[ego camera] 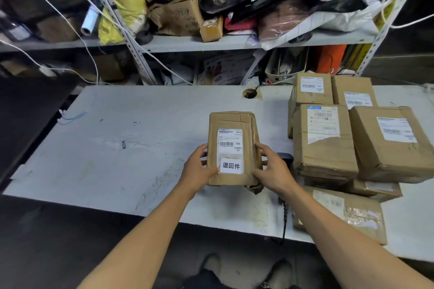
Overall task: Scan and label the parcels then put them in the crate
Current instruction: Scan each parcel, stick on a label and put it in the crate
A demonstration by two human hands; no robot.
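A white, scuffed table (pixel 117 148) is carrying a taped cardboard parcel (pixel 231 148) near centre, a stack of labelled cardboard parcels (pixel 328 143) at right, and a black barcode scanner (pixel 285 157) lying between them.

On the parcel (pixel 231 148) in front of you, the shipping label (pixel 229 142) reads "38/42", "MX" and "MXRC 03". The white sticker (pixel 231 166) under it says "退回件". Labels on the stacked boxes (pixel 352 129) to your right are too blurry.
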